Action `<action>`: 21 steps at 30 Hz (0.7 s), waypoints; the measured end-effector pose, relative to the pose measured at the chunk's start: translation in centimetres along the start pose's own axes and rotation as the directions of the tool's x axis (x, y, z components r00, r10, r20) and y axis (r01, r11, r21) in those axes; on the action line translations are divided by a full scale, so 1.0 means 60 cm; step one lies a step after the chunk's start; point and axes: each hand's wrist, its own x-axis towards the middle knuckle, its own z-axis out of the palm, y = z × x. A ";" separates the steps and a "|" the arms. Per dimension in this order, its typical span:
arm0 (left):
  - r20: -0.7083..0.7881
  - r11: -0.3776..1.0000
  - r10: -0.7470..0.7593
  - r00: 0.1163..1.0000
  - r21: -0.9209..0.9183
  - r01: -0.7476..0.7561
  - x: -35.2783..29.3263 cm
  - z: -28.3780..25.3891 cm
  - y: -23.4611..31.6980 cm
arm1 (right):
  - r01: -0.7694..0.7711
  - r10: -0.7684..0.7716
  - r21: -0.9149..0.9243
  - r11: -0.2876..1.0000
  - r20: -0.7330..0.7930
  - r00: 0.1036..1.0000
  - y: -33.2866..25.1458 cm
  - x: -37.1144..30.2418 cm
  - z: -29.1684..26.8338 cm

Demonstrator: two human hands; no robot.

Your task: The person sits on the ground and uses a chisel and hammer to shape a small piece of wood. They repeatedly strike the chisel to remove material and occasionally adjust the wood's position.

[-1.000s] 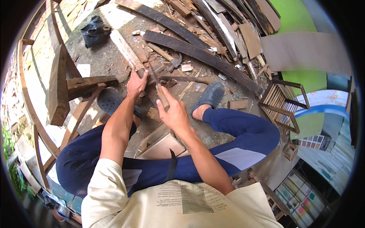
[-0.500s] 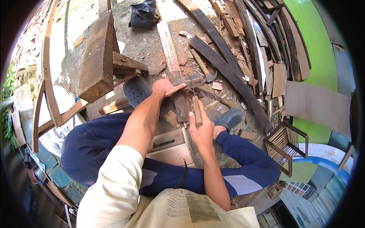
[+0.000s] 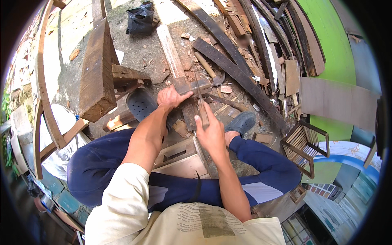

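My left hand (image 3: 169, 98) presses a short wooden piece (image 3: 201, 84) down across a long timber (image 3: 166, 41), its thumb stretched along the near edge. Closed round a wooden handle, my right hand (image 3: 211, 132) grips a handsaw (image 3: 202, 112). Its thin blade is seen nearly edge-on and crosses the short piece to the right of my left thumb. How deep the blade sits in the wood I cannot tell. Just beyond lies a hammer (image 3: 205, 65) with a wooden handle, its head near the right end of the piece.
Dark planks (image 3: 241, 83) lie to the right, beside a heap of scrap boards (image 3: 281, 36). A thick beam (image 3: 97, 77) stands on the left. Nearer me are a wooden frame (image 3: 181, 157) and, at right, a slatted wooden rack (image 3: 306, 145). A black plastic bag (image 3: 140, 18) sits at the back.
The handsaw has slid forward, away from me, and more of its blade shows beyond the short piece. My left hand keeps its hold. The whole view has shifted slightly.
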 end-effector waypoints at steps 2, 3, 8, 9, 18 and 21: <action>-0.022 1.000 0.008 1.000 0.009 -0.008 -0.002 0.002 0.006 | -0.010 0.009 -0.029 1.000 -0.015 1.000 0.009 0.039 0.012; -0.035 1.000 0.003 0.999 0.014 -0.002 -0.002 0.002 0.001 | 0.045 -0.045 0.015 0.999 -0.034 0.998 0.010 0.018 0.007; -0.026 0.999 -0.026 0.999 0.019 0.026 -0.009 -0.004 0.011 | 0.034 -0.034 0.151 0.988 -0.001 0.999 -0.025 -0.131 -0.072; -0.031 0.999 -0.032 0.999 0.025 0.032 -0.011 -0.005 0.012 | 0.051 -0.050 0.121 0.991 -0.011 0.999 -0.016 -0.111 -0.064; -0.029 0.996 -0.020 0.999 0.091 0.023 -0.010 -0.008 0.015 | 0.079 -0.063 0.196 0.977 -0.088 0.994 0.014 -0.122 -0.049; -0.040 0.997 -0.019 0.999 0.079 0.023 -0.002 -0.005 0.010 | 0.063 -0.046 0.210 0.976 -0.085 0.995 0.020 -0.126 -0.038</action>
